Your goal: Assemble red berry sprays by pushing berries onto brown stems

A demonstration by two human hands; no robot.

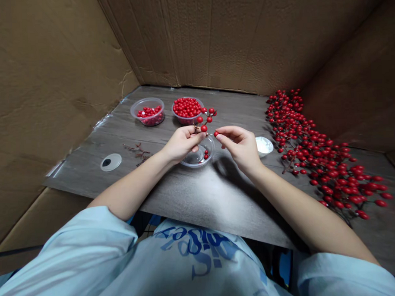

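Two hands worked over a grey wood-grain counter (88, 175) walled in by brown cardboard (52, 84). At the left of the counter lay a white disc (110, 162) with a dark centre, and just beside it a few bare reddish twigs (137, 153). Behind those stood a clear plastic tub (147, 112) partly filled with red berries, then a second tub (187, 110) heaped fuller with them. The left hand (183, 144) was closed on the stem of a berry sprig (205, 117), gripping it between thumb and fingers, with the sprig's berries rising above the hand, near the second tub. The right hand (239, 146) pinched a single red berry (216, 133) at its fingertips, just beside the sprig. A shallow clear bowl (198, 158) sat beneath both hands, holding a few loose berries. Further right came a small white dish (264, 146) of white powder, and past it a long spread of berry branches (324, 161) along the counter's right side.
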